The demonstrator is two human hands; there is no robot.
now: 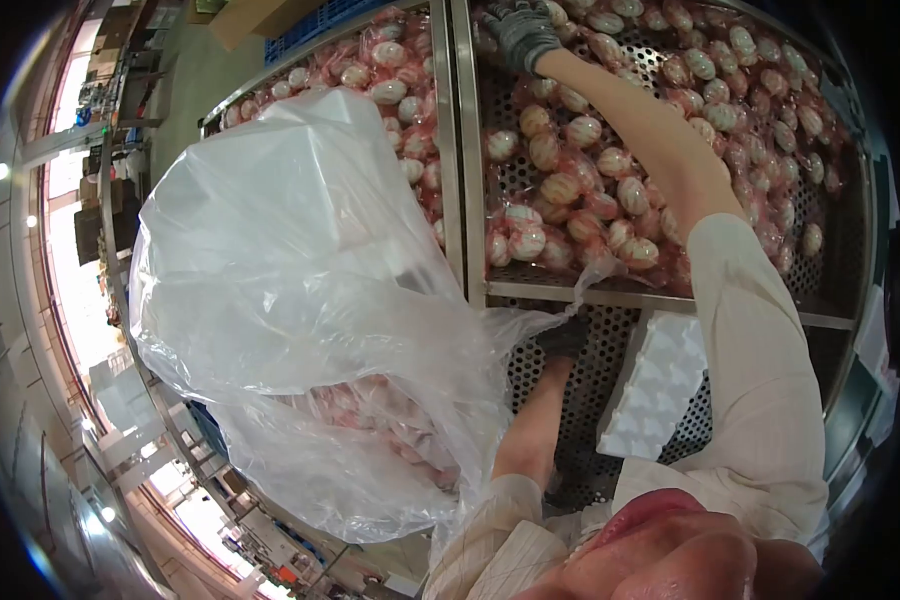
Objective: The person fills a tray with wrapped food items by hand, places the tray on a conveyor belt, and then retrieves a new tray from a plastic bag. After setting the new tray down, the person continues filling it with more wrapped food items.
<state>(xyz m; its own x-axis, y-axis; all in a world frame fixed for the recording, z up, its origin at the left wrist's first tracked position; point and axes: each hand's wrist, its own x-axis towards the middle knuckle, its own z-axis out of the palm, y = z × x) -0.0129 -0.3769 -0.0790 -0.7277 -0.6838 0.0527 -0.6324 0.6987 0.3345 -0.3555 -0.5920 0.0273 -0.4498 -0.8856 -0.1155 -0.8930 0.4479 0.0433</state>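
My left hand [564, 338], in a dark glove, is closed on the gathered edge of a large clear plastic bag [270, 240]. The bag spreads out to the left, and reddish wrapped pieces show through its lower part. At the top, my right hand [522, 38] wears a grey glove and reaches over a metal tray [670, 297]. Its fingers look apart, though their tips are partly cut off by the frame. Under and around that arm lie many egg-shaped, pale striped pieces [583, 130] in clear and red wrappers.
A second metal-framed tray [454, 150] with similar wrapped pieces stands to the left, partly under the bag. A white moulded egg-carton-like tray [655, 385] rests on the perforated metal surface [595, 350] near my body. A cardboard box [255, 20] and blue crate [315, 22] are beyond.
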